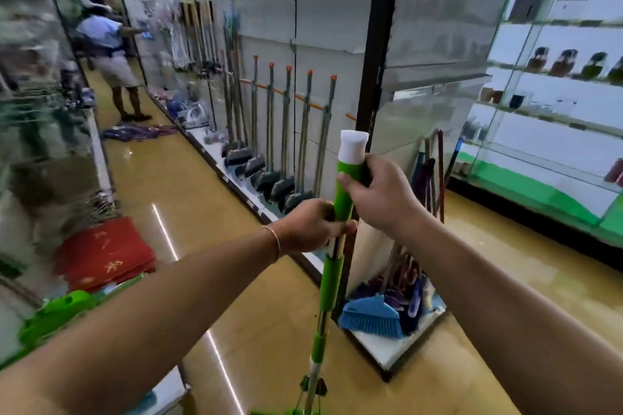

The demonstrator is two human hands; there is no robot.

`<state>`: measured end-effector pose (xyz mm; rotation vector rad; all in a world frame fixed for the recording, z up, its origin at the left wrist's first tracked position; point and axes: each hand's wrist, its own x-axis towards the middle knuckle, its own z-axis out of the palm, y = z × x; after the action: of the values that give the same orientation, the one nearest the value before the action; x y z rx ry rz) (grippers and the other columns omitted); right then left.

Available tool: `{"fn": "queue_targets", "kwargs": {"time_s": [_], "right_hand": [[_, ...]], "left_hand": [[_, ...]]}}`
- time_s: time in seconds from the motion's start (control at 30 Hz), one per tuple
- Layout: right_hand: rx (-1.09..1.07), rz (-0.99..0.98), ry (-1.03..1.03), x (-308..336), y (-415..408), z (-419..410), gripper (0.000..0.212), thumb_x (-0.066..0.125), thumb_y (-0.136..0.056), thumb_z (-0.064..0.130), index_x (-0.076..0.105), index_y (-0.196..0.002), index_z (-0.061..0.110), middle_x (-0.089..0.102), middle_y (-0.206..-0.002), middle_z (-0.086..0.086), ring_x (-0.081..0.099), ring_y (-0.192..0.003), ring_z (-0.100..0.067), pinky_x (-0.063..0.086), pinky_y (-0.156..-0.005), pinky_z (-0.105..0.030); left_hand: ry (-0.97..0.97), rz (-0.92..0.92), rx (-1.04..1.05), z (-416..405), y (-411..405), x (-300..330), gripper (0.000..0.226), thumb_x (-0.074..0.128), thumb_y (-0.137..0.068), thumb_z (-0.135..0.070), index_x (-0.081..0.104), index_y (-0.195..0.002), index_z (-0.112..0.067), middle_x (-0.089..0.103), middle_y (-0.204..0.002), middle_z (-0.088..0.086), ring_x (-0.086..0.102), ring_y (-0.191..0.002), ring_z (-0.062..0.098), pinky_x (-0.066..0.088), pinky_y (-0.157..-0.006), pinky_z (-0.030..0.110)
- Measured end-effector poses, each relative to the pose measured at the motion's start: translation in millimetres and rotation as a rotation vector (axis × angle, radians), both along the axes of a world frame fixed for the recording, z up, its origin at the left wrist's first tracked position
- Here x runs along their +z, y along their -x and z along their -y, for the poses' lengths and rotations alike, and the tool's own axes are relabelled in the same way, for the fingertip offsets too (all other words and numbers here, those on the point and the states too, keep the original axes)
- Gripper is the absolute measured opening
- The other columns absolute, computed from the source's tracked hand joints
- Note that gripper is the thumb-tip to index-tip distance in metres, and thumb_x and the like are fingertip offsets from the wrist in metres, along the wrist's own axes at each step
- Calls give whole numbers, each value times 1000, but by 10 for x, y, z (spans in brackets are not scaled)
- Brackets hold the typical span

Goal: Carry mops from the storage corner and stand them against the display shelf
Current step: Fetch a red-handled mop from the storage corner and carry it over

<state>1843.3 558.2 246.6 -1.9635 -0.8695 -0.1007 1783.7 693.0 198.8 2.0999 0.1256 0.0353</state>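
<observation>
- Carrying step: both hands hold the green-and-steel mop with a white cap [344, 192] upright, just before the grey display shelf lined with standing mops [337, 44].
- The right hand [381, 195] grips the green handle near the cap; the left hand [310, 224] wraps it lower.
- Next, I judge: step toward that shelf, lean the handle against it beside the row.

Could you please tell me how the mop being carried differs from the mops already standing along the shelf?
The carried mop has a green grip with a white cap; the shelf mops have grey handles with orange tips. The carried mop is gripped by the left hand and right hand; the shelf mops lean unheld in a row. Both stand roughly upright.
</observation>
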Motion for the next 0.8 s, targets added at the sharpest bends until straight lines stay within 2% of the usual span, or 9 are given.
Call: {"fn": "queue_targets", "kwargs": {"time_s": [0.07, 0.13, 0.2, 0.27, 0.33, 0.47, 0.57, 0.73, 0.8], "right_hand": [[44, 10, -4, 4, -161, -152, 12, 68, -93, 23, 59, -97, 16, 57, -77, 5, 53, -67, -6, 38, -60, -21], [86, 10, -7, 3, -306, -324, 12, 69, -92, 22, 58, -91, 18, 55, -73, 5, 51, -64, -6, 36, -58, -21], [122, 12, -10, -3, -440, -527, 12, 69, -92, 22, 58, -91, 18, 55, -72, 6, 52, -63, -6, 37, -59, -21], [157, 11, -11, -12, -554, -756, 11, 69, -92, 22, 59, -94, 16, 57, -73, 7, 54, -65, -5, 38, -60, -21], [197, 3, -8, -36, -658, -1002, 11, 69, -92, 21, 59, -96, 17, 58, -75, 8, 56, -68, -6, 40, -62, -21], [238, -11, 26, -105, -862, -1505, 17, 68, -92, 25, 59, -103, 16, 64, -87, -4, 64, -81, -21, 55, -74, -39], [267, -39, 78, -102, -1040, -1882, 21, 68, -92, 25, 56, -107, 17, 65, -93, -5, 65, -87, -21, 57, -82, -44], [306, 3, 109, -38, -1322, -2499, 17, 68, -93, 25, 57, -104, 17, 63, -85, -1, 62, -78, -17, 53, -73, -37], [346, -3, 109, -28, -1396, -2742, 18, 68, -92, 26, 57, -104, 17, 66, -89, -2, 65, -82, -18, 56, -76, -40]], "left_hand": [[3, 9, 52, -113, -102, 11, 27, 65, -92, -27, 67, -107, -5, 70, -104, 15, 67, -101, 27, 54, -93, 44], [5, 25, 92, -242, -194, 13, 26, 64, -92, -23, 67, -106, -1, 70, -102, 17, 67, -95, 25, 56, -86, 33], [23, 39, 123, -389, -273, 15, 24, 63, -93, -20, 68, -105, 1, 70, -94, 11, 66, -80, 8, 52, -72, 17], [43, 44, 164, -574, -353, -12, 22, 63, -93, -19, 68, -104, 0, 67, -89, 6, 61, -72, 0, 46, -65, 11], [45, 38, 205, -790, -443, -62, 22, 63, -93, -21, 68, -102, -2, 68, -90, 8, 60, -75, 5, 46, -67, 14], [29, 34, 220, -1273, -641, -168, 12, 64, -93, -21, 70, -94, -11, 69, -84, -1, 64, -75, 0, 48, -70, 16], [-10, 4, 247, -1657, -785, -190, 19, 64, -93, -28, 70, -99, -11, 72, -97, 6, 67, -95, 17, 54, -88, 34], [-15, -2, 291, -2232, -968, -148, 25, 64, -92, -31, 70, -103, -9, 71, -102, 12, 66, -100, 27, 52, -95, 44], [-19, -1, 322, -2442, -994, -142, 27, 63, -92, -33, 70, -103, -9, 71, -102, 12, 66, -100, 27, 52, -95, 46]]}}
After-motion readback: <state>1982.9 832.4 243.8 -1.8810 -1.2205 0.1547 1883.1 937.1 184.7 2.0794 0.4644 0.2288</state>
